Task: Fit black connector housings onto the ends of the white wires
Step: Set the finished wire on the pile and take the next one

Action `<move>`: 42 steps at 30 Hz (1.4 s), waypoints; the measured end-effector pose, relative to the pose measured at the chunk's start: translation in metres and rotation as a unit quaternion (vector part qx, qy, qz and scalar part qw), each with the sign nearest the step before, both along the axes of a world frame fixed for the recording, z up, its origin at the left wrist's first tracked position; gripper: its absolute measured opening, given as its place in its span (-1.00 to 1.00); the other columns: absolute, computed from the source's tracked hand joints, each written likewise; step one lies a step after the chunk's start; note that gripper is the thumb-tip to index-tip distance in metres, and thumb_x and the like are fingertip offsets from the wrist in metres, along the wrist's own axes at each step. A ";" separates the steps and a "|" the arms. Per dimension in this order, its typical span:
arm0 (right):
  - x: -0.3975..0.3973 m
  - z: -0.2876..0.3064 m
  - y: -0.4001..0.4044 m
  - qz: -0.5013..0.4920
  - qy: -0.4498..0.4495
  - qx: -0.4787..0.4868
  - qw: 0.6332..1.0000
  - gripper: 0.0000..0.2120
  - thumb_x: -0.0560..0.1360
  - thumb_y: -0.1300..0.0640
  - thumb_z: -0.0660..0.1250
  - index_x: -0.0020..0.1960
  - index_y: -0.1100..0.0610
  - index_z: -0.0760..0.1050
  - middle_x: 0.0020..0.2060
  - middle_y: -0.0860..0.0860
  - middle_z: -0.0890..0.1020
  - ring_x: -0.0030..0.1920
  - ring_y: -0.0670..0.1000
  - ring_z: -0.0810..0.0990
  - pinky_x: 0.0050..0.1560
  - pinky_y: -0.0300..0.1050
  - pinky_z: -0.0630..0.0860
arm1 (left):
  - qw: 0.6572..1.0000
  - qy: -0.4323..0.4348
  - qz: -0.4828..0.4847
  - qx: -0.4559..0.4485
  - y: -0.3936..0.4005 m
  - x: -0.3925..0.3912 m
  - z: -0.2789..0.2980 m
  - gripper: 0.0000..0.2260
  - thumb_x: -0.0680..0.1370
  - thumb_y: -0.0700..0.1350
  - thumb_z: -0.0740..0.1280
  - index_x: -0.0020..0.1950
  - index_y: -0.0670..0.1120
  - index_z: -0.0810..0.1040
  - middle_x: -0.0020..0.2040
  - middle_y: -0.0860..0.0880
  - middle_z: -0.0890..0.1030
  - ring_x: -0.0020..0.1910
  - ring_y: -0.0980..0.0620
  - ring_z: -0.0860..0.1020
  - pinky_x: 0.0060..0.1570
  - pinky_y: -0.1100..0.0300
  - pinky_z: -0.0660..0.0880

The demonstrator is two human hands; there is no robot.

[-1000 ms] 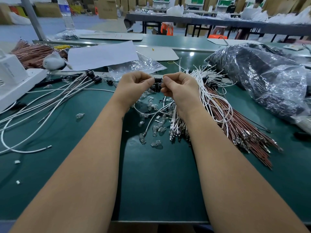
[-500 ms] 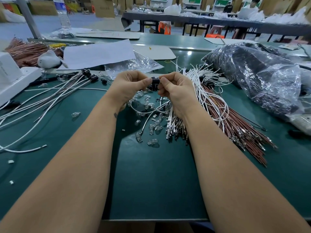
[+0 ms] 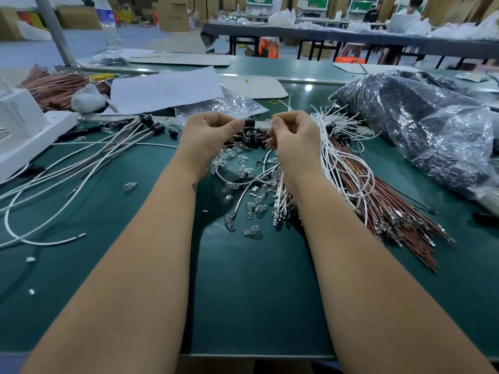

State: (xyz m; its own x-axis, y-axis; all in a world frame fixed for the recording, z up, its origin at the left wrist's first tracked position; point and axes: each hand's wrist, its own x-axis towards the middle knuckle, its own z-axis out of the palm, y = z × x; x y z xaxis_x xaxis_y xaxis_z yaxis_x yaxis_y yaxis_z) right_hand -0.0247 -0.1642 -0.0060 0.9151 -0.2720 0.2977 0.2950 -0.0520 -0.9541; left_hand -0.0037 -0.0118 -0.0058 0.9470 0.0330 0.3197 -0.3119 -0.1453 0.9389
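Note:
My left hand (image 3: 208,133) pinches a black connector housing (image 3: 249,122) between thumb and fingers, above the green mat. My right hand (image 3: 294,133) is curled a short gap to its right and pinches a small pale piece (image 3: 268,120) at its fingertips; whether it is a wire end or a clear part I cannot tell. A pile of loose black housings (image 3: 252,137) lies just below and between the hands. A thick bundle of white wires (image 3: 340,157) lies by my right wrist. Several white wires with black housings fitted (image 3: 151,124) lie to the left.
Brown wires (image 3: 391,211) fan out at the right under the white ones. Clear bulbs (image 3: 243,168) are scattered between my forearms. A plastic bag of black parts (image 3: 418,125) fills the right. A white device (image 3: 21,125), paper sheet (image 3: 162,90) and bottle (image 3: 109,25) stand at the left.
My hands, which met at one black housing, have drawn apart. The left keeps the housing; the right now holds a small pale piece off to the side.

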 end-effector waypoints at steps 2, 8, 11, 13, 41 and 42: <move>-0.002 0.003 -0.003 -0.025 0.015 -0.078 0.997 -0.86 0.56 0.29 0.27 0.02 0.09 0.51 -0.17 0.05 0.57 -0.29 -0.06 0.54 -0.27 -0.19 0.52 | 0.999 -0.012 0.033 -0.012 0.008 0.002 0.000 -0.91 0.51 -0.11 0.43 -0.19 -0.04 0.61 -0.33 0.07 0.55 -0.42 0.31 0.47 -0.28 0.49 0.43; -0.018 0.032 0.004 0.106 0.035 -0.430 0.896 -0.82 0.49 0.24 0.32 -0.09 0.02 0.65 -0.33 -0.11 0.62 -0.36 -0.19 0.55 -0.28 -0.27 0.45 | 0.996 -0.019 0.087 -0.031 0.008 0.006 -0.002 -0.93 0.54 -0.13 0.40 -0.14 -0.08 0.62 -0.33 0.06 0.54 -0.44 0.35 0.45 -0.31 0.52 0.40; -0.029 0.046 0.017 0.261 0.094 -0.478 0.834 -0.86 0.45 0.02 0.44 -0.20 0.08 0.63 -0.45 -0.07 0.62 -0.51 -0.18 0.49 -0.47 -0.36 0.41 | 0.996 -0.023 0.087 -0.028 0.006 0.008 -0.003 -0.93 0.54 -0.15 0.40 -0.14 -0.10 0.61 -0.34 0.07 0.53 -0.44 0.34 0.45 -0.32 0.48 0.39; -0.032 0.047 0.028 0.283 0.108 -0.545 0.782 -0.75 0.38 -0.09 0.50 -0.17 0.09 0.63 -0.41 -0.06 0.64 -0.50 -0.14 0.50 -0.48 -0.34 0.41 | 0.995 -0.020 0.090 -0.027 0.006 0.009 -0.003 -0.93 0.54 -0.16 0.39 -0.12 -0.13 0.62 -0.36 0.06 0.52 -0.46 0.32 0.43 -0.33 0.46 0.39; -0.002 0.004 -0.002 0.085 0.075 0.146 0.983 -0.91 0.54 0.32 0.31 -0.11 0.21 0.55 -0.33 0.06 0.56 -0.36 -0.06 0.50 -0.36 -0.28 0.47 | 0.999 0.023 -0.009 0.046 0.001 0.002 -0.003 -0.90 0.53 -0.17 0.39 -0.18 -0.07 0.62 -0.37 0.06 0.56 -0.42 0.26 0.48 -0.28 0.48 0.45; -0.002 0.004 -0.002 0.087 0.074 0.145 0.983 -0.91 0.54 0.33 0.31 -0.11 0.21 0.56 -0.33 0.06 0.57 -0.36 -0.06 0.50 -0.35 -0.28 0.48 | 0.999 0.023 -0.007 0.048 0.001 0.002 -0.003 -0.90 0.53 -0.17 0.39 -0.19 -0.07 0.62 -0.36 0.05 0.56 -0.42 0.25 0.48 -0.27 0.47 0.45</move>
State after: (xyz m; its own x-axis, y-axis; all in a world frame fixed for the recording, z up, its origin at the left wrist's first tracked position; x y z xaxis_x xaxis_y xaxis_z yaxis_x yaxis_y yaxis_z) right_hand -0.0268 -0.1664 -0.0020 0.9827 -0.1609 0.0918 0.1329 0.2672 -0.9544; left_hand -0.0019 -0.0111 -0.0085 0.9611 -0.0088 0.2760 -0.2704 -0.2324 0.9343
